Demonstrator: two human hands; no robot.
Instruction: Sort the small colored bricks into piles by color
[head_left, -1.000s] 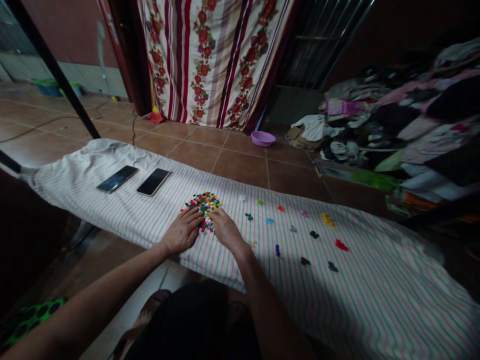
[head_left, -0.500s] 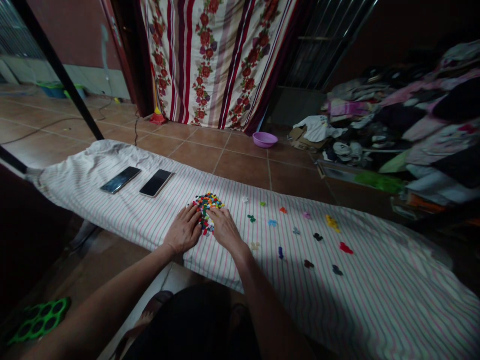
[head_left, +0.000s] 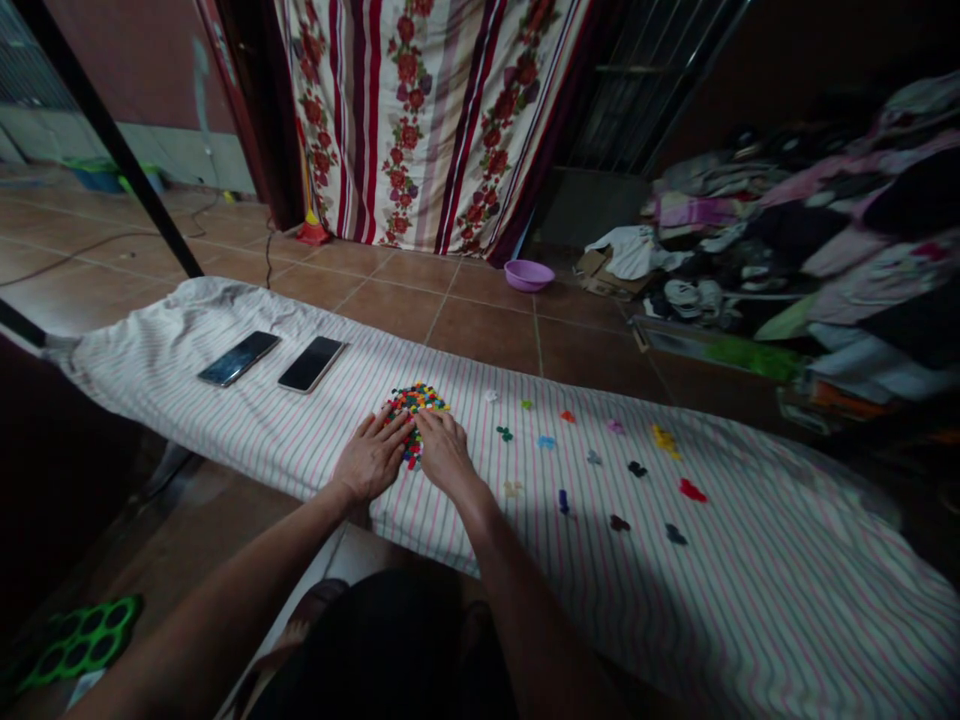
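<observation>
A pile of small colourful pieces (head_left: 416, 397), too small to name exactly, lies on the striped cloth in front of me. My left hand (head_left: 371, 460) rests at the pile's left edge, fingers stretched out and apart over the pieces. On the pile's right side is my right hand (head_left: 446, 455), its fingers bent down and close together among the pieces. Whatever is between those fingertips is hidden. To the right, small groups sorted by colour are spread in rows, among them a dark green group (head_left: 504, 434), a yellow group (head_left: 664, 440) and a red group (head_left: 692, 490).
Two phones, one dark (head_left: 240, 358) and one with a light edge (head_left: 312, 364), lie left of the pile. The striped cloth (head_left: 750, 600) covers a long, narrow surface. Beyond it are a purple basin (head_left: 529, 275), a flowered curtain (head_left: 442, 120) and heaped clothes (head_left: 847, 230).
My right hand has shifted slightly up over the pile, and its fingers look more bent. The left hand stays nearly in place. The colour groups look unchanged.
</observation>
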